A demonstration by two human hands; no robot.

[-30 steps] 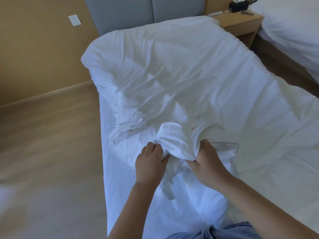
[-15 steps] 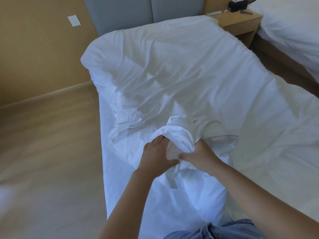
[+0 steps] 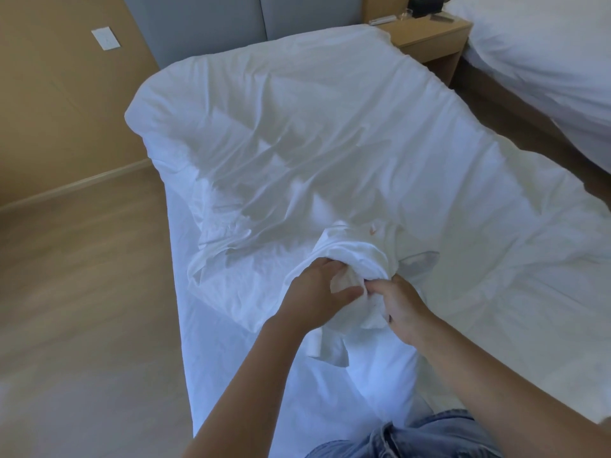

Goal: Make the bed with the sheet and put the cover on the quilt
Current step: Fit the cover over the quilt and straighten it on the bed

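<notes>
Gripping the bunched corner of the cover (image 3: 355,256), your left hand (image 3: 314,289) curls its fingers over the roll of white cloth with the thumb tucked underneath. Your right hand (image 3: 401,309) pinches the same wad from the other side. The two hands sit almost knuckle to knuckle. A short tie strip (image 3: 314,345) dangles just below your left wrist. Whether the quilt's own corner is inside the wad, I cannot tell.

From your hands the cover spreads away and to the right, rumpled, with its long axis running up toward the grey headboard (image 3: 231,24). You are at the foot end, near the left edge, so nearly all the cloth lies ahead of you. Your right hand is nearer the bulk and your left is nearer the free side. Under the cover, the sheet (image 3: 215,342) shows smooth and drops down the left flank to the wooden floor (image 3: 82,309).

By my reading, you are fixing this corner, and a pull toward yourself along that long axis would follow.

Further out are a nightstand (image 3: 429,34) and a neighbouring bed (image 3: 545,54).
</notes>
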